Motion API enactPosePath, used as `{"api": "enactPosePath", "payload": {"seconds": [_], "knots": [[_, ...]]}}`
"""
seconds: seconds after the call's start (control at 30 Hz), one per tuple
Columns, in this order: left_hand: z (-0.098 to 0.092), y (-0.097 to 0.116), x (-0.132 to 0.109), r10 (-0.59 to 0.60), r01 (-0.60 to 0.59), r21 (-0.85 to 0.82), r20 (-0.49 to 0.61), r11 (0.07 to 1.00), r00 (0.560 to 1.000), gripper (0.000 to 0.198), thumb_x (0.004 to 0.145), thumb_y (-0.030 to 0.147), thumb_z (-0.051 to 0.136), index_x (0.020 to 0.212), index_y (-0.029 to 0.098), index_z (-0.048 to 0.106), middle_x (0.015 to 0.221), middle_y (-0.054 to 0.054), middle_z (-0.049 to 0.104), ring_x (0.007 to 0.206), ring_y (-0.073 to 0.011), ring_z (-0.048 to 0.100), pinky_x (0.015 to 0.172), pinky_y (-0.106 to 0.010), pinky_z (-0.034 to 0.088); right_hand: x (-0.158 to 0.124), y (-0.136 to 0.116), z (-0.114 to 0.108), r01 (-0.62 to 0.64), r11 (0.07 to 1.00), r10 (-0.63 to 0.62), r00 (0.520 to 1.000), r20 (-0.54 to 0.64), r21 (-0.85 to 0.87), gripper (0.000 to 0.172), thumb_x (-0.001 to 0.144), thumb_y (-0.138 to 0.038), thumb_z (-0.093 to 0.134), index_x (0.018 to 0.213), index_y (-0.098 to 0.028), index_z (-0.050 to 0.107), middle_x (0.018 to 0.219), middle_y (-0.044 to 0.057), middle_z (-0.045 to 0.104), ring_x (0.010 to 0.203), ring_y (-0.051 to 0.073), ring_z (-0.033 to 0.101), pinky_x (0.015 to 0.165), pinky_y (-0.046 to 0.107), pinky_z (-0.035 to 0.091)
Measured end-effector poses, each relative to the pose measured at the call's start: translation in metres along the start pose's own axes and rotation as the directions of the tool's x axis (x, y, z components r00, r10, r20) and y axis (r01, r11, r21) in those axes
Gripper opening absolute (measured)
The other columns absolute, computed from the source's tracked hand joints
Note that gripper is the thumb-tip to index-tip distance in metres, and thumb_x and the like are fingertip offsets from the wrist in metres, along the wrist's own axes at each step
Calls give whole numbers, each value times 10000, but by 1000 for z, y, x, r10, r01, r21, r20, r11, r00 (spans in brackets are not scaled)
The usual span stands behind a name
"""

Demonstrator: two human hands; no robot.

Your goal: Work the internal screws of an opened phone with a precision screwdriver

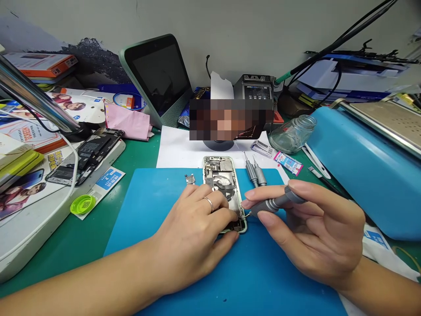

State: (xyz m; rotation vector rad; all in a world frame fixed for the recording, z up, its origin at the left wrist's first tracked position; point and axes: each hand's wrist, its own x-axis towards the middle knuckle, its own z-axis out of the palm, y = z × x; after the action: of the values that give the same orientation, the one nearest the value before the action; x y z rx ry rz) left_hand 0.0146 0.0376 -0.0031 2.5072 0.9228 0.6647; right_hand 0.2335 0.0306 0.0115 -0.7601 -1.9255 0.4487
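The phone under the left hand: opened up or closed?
Opened up. The phone shows bare internal parts inside its frame, with no screen over them; the left hand hides part of it.

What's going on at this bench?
A person has an opened phone on a blue mat. Their left hand lies over its lower part, fingertips inside the frame near the bottom. Their right hand holds a gray screwdriver, its tip at the phone's lower right edge; whether it sits in a screw is too small to tell. A small metal part lies left of the phone, and two other screwdrivers lie to its right.
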Motion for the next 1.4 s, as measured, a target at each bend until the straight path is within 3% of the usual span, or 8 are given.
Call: {"api": "enactPosePath", "payload": {"seconds": [1.17,1.4], "knots": [[-5,3,1,-6,7,-70,14,998,1000,180,967,190,524,1058,219,677,959,-22,680,894,-205,553,768,-401,348,0,-1,1,-7,999,8,1000,-29,35,780,785,97,652,1446,-288,500,1099,59,758,905,202,782,692,281,697],[-8,3,1,-27,29,-117,19,993,999,179,957,166,524,1097,227,616,902,7,660,866,-191,536,796,-381,348,0,-2,-1,-60,996,61,998,-21,61,739,827,55,643,1434,-340,494,1090,54,781,802,204,787,688,334,703]]}}
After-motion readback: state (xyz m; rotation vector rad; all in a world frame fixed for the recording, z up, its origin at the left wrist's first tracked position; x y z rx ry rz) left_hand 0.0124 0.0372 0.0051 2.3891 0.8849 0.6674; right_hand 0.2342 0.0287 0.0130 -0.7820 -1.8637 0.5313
